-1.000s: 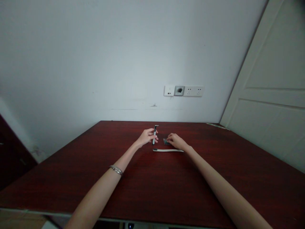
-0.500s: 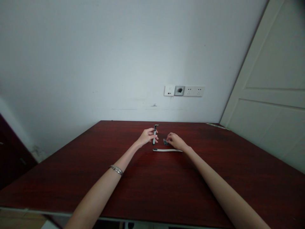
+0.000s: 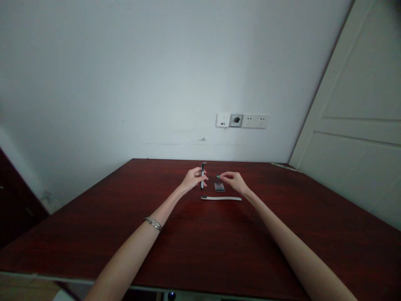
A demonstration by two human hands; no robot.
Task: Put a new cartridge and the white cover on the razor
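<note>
Left hand (image 3: 192, 180) closed around a slim black-and-white tool (image 3: 203, 175), held upright just above the desk (image 3: 200, 246), dark head on top. Right hand (image 3: 234, 182) pinches a small dark piece (image 3: 217, 177) between thumb and forefinger, other fingers curled; the piece is in the air, near the tool but not touching it; too small to tell what it is. Right below that pinch a small clear case (image 3: 219, 187) lies flat on the desk. Just in front of the case, nearer the camera, lies a white strip (image 3: 221, 198) with a dark left end, crosswise. Metal bracelet (image 3: 153, 223) on left wrist. Wall sockets (image 3: 242, 121) behind, white door (image 3: 360, 133) to the right.
</note>
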